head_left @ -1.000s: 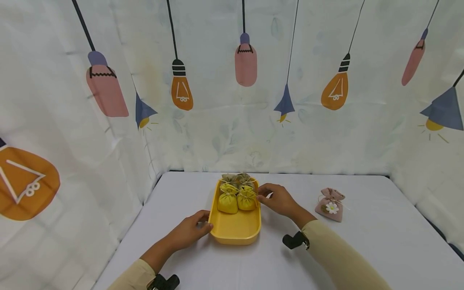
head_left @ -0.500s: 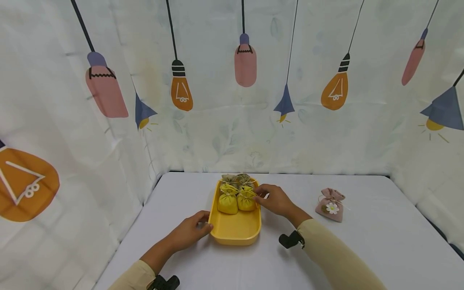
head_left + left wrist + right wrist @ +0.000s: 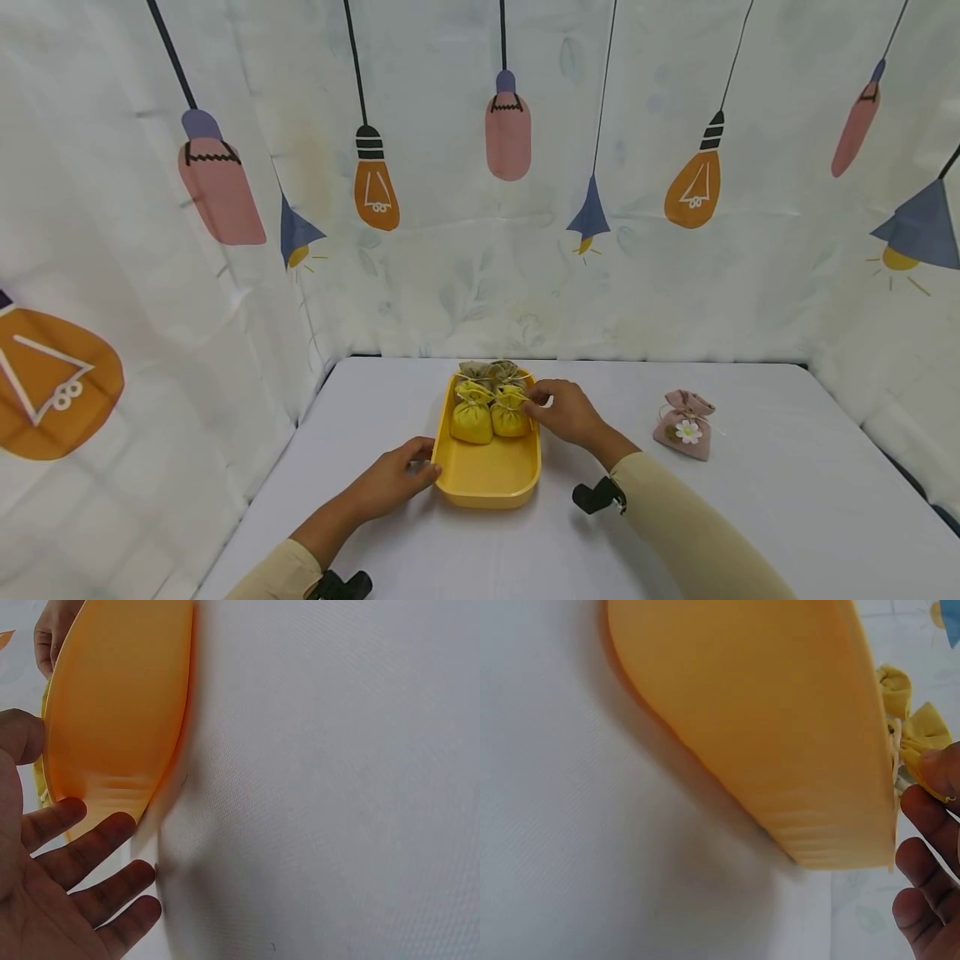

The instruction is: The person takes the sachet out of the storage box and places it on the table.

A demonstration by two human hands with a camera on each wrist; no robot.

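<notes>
A yellow tray (image 3: 486,477) stands at the table's middle, two yellow drawstring pouches side by side in it. My right hand (image 3: 567,414) reaches over the tray's right rim. Its thumb and index finger pinch the gathered top of the right yellow pouch (image 3: 510,421), whose frilled neck (image 3: 927,727) shows between them in the right wrist view. The left yellow pouch (image 3: 471,425) leans against it. My left hand (image 3: 393,477) touches the tray's left side with spread, fairly straight fingers (image 3: 94,847), its thumb at the rim.
Behind the yellow pouches, olive-grey pouches (image 3: 476,369) fill the tray's far end. A pink pouch (image 3: 684,425) with a white flower lies to the right on the white table (image 3: 765,500). A patterned curtain (image 3: 450,275) surrounds the table.
My right hand has moved slightly left, from the tray's right rim onto the top of the right yellow pouch. The left hand and the tray have stayed put.
</notes>
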